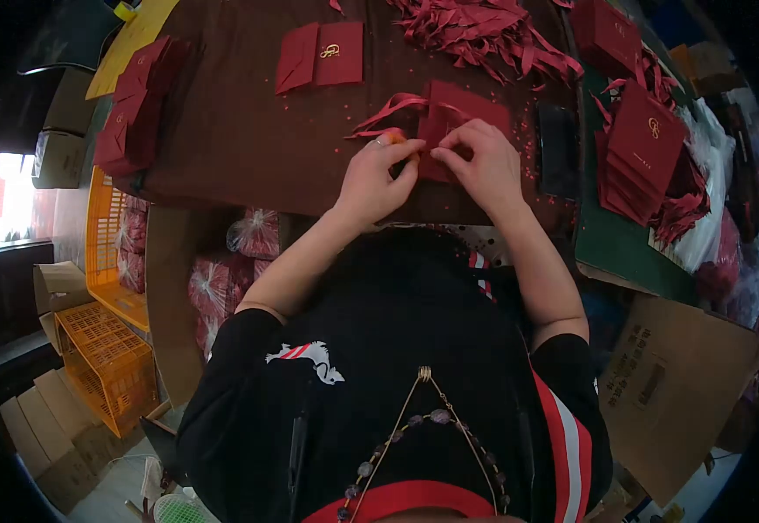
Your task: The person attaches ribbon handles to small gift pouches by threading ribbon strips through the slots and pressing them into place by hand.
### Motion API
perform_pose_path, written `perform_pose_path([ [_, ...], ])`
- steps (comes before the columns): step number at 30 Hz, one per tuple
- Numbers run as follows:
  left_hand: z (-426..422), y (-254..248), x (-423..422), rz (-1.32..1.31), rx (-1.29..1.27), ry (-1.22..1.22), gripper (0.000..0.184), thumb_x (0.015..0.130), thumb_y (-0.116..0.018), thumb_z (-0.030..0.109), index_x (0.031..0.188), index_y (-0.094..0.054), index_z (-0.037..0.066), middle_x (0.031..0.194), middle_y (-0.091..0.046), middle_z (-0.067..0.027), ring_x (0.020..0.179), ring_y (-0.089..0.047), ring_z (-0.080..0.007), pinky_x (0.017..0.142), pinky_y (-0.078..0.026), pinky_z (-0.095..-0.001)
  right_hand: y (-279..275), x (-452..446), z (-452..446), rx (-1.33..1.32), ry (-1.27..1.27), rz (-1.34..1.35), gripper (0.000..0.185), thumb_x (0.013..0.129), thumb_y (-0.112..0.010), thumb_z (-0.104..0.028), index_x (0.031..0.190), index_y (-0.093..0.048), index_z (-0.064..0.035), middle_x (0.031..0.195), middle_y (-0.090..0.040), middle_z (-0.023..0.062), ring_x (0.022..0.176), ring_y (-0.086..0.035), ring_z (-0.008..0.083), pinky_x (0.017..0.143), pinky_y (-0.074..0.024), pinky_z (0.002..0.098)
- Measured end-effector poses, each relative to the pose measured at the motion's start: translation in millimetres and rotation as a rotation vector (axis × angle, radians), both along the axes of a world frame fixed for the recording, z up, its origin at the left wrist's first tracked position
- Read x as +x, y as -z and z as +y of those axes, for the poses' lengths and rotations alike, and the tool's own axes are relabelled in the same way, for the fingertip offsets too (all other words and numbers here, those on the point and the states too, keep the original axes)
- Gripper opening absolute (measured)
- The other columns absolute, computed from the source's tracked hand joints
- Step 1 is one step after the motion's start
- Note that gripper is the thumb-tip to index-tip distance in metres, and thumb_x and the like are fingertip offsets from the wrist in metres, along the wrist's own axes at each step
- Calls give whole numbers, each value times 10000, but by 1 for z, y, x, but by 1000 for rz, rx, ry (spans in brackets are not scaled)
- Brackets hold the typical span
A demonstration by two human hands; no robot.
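A dark red paper gift bag (475,100) lies flat on the brown-covered table in front of me, with a red ribbon (390,111) looping out to its left. Over the bag's left edge my left hand (381,177) is closed, thumb and forefinger pinched on what looks like the ribbon. It wears a ring and has something orange around a finger. My right hand (486,166) rests over the bag, its thumb and forefinger also pinched, close to the left fingertips. The small bit between the fingertips is hard to make out.
A folded red bag (340,54) lies farther back, beside a heap of red ribbons (475,35). Red bags (131,118) stand at the left edge. A black phone-like slab (557,150) lies right, before stacked bags (645,148). Orange crates (109,357) and a carton (676,392) flank me.
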State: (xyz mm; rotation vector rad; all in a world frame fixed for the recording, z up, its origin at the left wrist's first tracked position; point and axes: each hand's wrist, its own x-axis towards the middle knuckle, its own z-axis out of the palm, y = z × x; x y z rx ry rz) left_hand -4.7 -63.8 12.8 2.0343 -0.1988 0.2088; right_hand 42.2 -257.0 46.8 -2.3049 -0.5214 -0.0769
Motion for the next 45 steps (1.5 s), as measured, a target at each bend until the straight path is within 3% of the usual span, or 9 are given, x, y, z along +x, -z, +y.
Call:
perform_pose_path([
  [1, 1, -3, 1, -51, 92, -10, 260, 845, -718, 169, 1090, -748, 87, 1029, -628, -152, 985, -613, -340, 849, -506, -421, 3, 2, -3, -53, -46, -237, 180, 792, -806, -239, 843, -726, -87, 898, -636, 59, 931, -615, 280, 790, -506, 402],
  [10, -1, 7, 8, -71, 342, -78, 220, 845, -731, 171, 1054, -771, 114, 1057, -604, -160, 1003, -586, -365, 857, -511, -449, 27, 14, -4, 80, -189, -111, 166, 735, -842, -205, 770, -734, -84, 943, -600, 45, 980, -541, 276, 877, -460, 405],
  [13, 1, 8, 11, -119, 374, -87, 172, 840, -720, 151, 1001, -756, 104, 1060, -604, -154, 976, -584, -378, 820, -518, -463, 21, 9, -4, 42, -163, -277, 347, 719, -866, -286, 990, -736, -113, 1089, -584, 79, 1082, -523, 304, 960, -434, 437],
  [16, 1, 6, 5, -220, 442, -104, 125, 835, -711, 136, 954, -732, 105, 1045, -607, -142, 950, -583, -372, 770, -522, -467, 20, 1, -8, -126, 82, -551, 959, 675, -868, -516, 1447, -470, -109, 1348, -496, 165, 1267, -469, 348, 1094, -346, 509],
  [20, 21, 5, 0, -328, 578, -38, 104, 827, -719, 148, 929, -723, 132, 984, -607, -115, 846, -583, -356, 683, -511, -454, 39, 9, -18, -244, -13, -397, 988, 707, -781, -661, 1404, -501, -19, 1415, -484, 164, 1321, -448, 366, 1114, -346, 508],
  [25, 106, -17, 4, -296, 754, -397, 50, 906, -702, 177, 940, -739, 172, 1002, -629, -84, 879, -601, -333, 719, -510, -437, 45, 15, -23, -310, 51, -354, 964, 732, -753, -682, 1377, -536, 1, 1419, -479, 163, 1324, -441, 360, 1132, -325, 517],
  [32, 121, -10, 3, -129, 747, -317, 253, 903, -722, 212, 1150, -703, 163, 1120, -601, -105, 982, -585, -346, 842, -503, -445, 26, 21, -20, -391, 83, -359, 887, 738, -764, -658, 1344, -584, -36, 1372, -508, 135, 1295, -455, 326, 1098, -351, 490],
  [37, 112, -15, 45, -407, 753, -257, 569, 891, -726, 205, 1422, -523, 171, 1387, -554, -141, 1033, -582, -400, 907, -476, -450, -4, 72, -37, -270, 69, -415, 347, 822, -785, -307, 1128, -719, -158, 1078, -643, 59, 1033, -608, 306, 878, -498, 446],
  [45, 119, 1, 116, -393, 806, -137, 438, 896, -722, 279, 1276, -657, 71, 1222, -684, -157, 985, -661, -376, 852, -518, -466, 10, 148, -11, -433, 69, -589, 266, 815, -742, -176, 1081, -727, -178, 1011, -649, 68, 968, -616, 293, 838, -501, 444],
])
